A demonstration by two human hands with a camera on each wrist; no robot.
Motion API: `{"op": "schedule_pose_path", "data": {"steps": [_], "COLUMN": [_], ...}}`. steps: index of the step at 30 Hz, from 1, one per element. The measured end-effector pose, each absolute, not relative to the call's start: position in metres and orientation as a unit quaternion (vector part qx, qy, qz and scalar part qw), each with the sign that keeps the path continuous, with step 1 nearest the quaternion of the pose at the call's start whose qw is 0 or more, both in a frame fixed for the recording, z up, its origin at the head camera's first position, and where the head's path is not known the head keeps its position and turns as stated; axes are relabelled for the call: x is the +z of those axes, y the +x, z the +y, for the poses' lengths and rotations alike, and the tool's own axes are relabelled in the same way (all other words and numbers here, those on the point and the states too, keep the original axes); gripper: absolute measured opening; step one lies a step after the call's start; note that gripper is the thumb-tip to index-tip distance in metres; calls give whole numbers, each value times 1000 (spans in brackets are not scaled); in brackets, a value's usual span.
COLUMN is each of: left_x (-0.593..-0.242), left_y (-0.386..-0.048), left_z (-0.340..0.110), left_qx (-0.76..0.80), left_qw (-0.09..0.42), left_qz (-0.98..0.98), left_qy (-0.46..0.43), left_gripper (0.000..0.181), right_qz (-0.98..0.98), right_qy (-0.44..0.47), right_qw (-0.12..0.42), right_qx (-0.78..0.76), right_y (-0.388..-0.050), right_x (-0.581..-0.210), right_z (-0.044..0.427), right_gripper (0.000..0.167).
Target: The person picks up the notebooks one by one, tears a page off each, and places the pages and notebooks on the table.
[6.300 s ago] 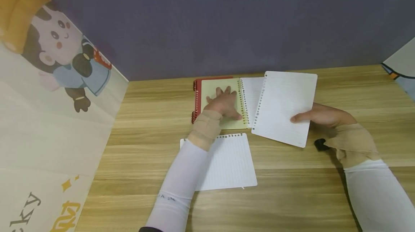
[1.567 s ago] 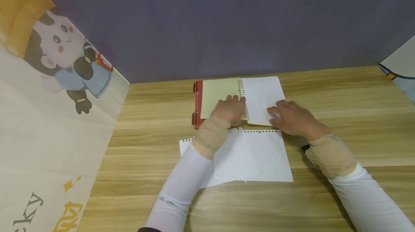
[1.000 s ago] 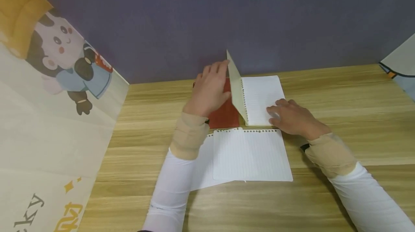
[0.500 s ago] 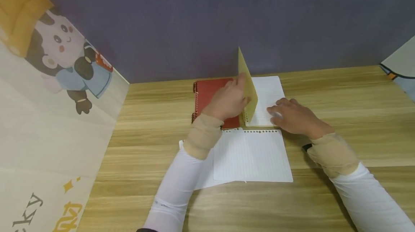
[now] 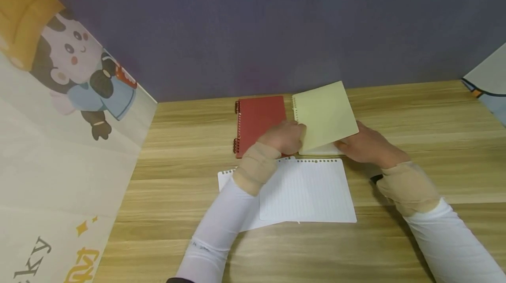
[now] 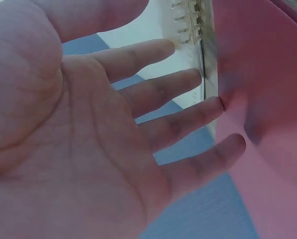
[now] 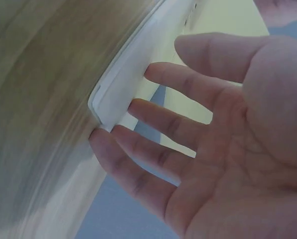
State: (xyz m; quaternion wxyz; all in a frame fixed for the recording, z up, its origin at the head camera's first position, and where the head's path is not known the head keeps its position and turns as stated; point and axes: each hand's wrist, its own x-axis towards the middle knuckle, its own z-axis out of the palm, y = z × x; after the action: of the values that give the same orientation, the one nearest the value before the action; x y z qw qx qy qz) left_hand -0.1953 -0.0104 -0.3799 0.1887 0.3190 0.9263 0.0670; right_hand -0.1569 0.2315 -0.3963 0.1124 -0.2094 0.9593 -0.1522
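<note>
In the head view, a pale yellow cover sheet (image 5: 326,114) lies slanted over the white pages of a loose-leaf notebook. Its right side is lifted over the fingers of my right hand (image 5: 365,144). The right wrist view shows those fingers (image 7: 173,124) straight, touching the corner of the white page stack (image 7: 121,84). My left hand (image 5: 285,137) is at the notebook's ring spine (image 6: 188,22), beside a red notebook cover (image 5: 258,120) with dark red rings on its left edge. In the left wrist view its fingers (image 6: 166,92) are extended and grip nothing.
Two white lined sheets with punched holes, the upper one (image 5: 308,190) overlapping the lower, lie on the wooden table (image 5: 166,195) in front of the notebook. A dark wall (image 5: 253,32) rises behind the table. A printed wall panel (image 5: 59,164) stands at the left.
Earlier, my right hand laid a lined sheet on the table. Since then my left hand has turned the yellow cover rightward over the white pages, uncovering the red cover, and let go.
</note>
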Motion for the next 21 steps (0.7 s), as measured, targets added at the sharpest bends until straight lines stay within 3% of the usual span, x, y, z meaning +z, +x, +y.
{"op": "schedule_pose_path", "data": {"steps": [11, 16, 21], "left_x": [-380, -382, -382], "left_y": [-192, -193, -193], "left_z": [-11, -12, -11], "left_qx": [52, 63, 69], "left_qw": [215, 217, 216], "left_qz": [932, 934, 936], "left_qy": [286, 278, 269], "left_gripper": [49, 45, 54], "right_qz": [919, 917, 936], "right_qy": [-188, -179, -145], "right_qw": [253, 250, 222], "right_qx": [-236, -254, -233], "right_y": [-165, -166, -170], "right_x": [-390, -381, -374], "right_z": [257, 270, 273], "right_gripper": [36, 39, 43]}}
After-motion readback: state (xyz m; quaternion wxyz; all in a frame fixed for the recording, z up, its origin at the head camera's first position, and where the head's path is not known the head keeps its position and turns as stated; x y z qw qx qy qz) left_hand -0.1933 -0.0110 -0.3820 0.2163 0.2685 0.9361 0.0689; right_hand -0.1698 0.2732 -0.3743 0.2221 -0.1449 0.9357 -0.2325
